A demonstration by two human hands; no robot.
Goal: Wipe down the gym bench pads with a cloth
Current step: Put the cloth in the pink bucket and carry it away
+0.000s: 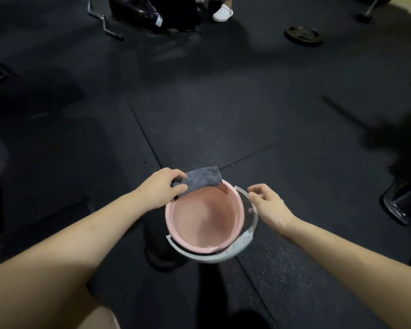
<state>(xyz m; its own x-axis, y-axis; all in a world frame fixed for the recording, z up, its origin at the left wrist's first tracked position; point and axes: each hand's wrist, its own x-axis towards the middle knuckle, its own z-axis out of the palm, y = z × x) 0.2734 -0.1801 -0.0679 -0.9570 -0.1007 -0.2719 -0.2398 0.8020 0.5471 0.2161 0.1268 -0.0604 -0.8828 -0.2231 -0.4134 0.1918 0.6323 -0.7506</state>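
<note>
At twelve o'clock the top edge cuts off a person above a white shoe (222, 12). At two o'clock a weight plate (303, 35) is blurred. The left hand (163, 187) hides the grey cloth's (199, 180) near end.

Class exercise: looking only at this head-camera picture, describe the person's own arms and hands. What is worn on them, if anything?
Both forearms are bare up to the frame edge: no sleeves show. The left hand and the right hand wear no gloves, and no watch, bracelet or ring shows on the sides in view. No markings are visible in this dim picture.
</note>
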